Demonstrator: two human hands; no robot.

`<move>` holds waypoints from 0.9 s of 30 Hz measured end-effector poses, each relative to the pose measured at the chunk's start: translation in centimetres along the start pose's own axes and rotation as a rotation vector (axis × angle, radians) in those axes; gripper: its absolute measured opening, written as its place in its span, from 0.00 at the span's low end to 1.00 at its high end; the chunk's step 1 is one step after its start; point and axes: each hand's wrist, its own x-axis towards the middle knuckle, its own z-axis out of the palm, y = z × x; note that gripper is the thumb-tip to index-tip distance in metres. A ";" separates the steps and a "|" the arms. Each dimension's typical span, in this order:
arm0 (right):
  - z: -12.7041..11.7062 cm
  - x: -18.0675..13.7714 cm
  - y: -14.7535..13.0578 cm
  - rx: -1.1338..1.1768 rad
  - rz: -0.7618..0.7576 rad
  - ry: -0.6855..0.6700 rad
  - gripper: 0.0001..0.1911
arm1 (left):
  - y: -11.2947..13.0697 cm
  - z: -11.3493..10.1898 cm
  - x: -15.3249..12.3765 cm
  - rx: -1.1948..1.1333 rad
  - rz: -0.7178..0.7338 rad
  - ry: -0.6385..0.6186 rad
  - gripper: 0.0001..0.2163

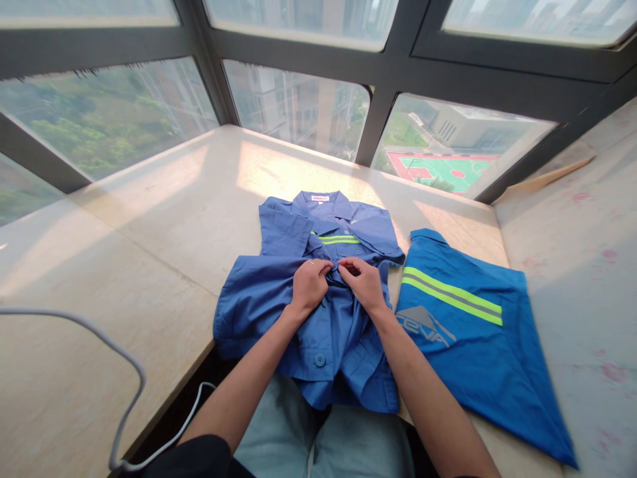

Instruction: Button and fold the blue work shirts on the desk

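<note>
A blue work shirt (pixel 263 299) with a yellow-green reflective stripe lies front up on the pale stone sill (pixel 149 226), its hem hanging over the near edge. My left hand (pixel 308 285) and my right hand (pixel 365 282) meet at the shirt's front placket, mid-chest. Both hands pinch the fabric edges there, fingers closed. A blue button (pixel 319 359) shows lower on the placket. The collar with a red and white label (pixel 320 197) points away from me.
A second blue garment (pixel 478 338) with reflective stripes and a grey logo lies flat to the right of the shirt. A white cable (pixel 119 372) curves over the sill's left near part. Windows with dark frames (pixel 378 113) close off the far side.
</note>
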 end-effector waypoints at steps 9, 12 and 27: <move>0.3 0.1 -0.4 -0.001 0.008 0.011 0.11 | 0.0 -0.2 0.3 -0.142 -0.087 0.023 0.09; 0.3 0.2 -0.6 0.008 0.016 -0.014 0.11 | -0.1 -0.4 0.3 -0.183 -0.100 0.014 0.09; 0.5 0.3 -0.1 -0.046 -0.009 -0.014 0.11 | -0.3 -0.8 0.3 -0.380 -0.134 0.040 0.08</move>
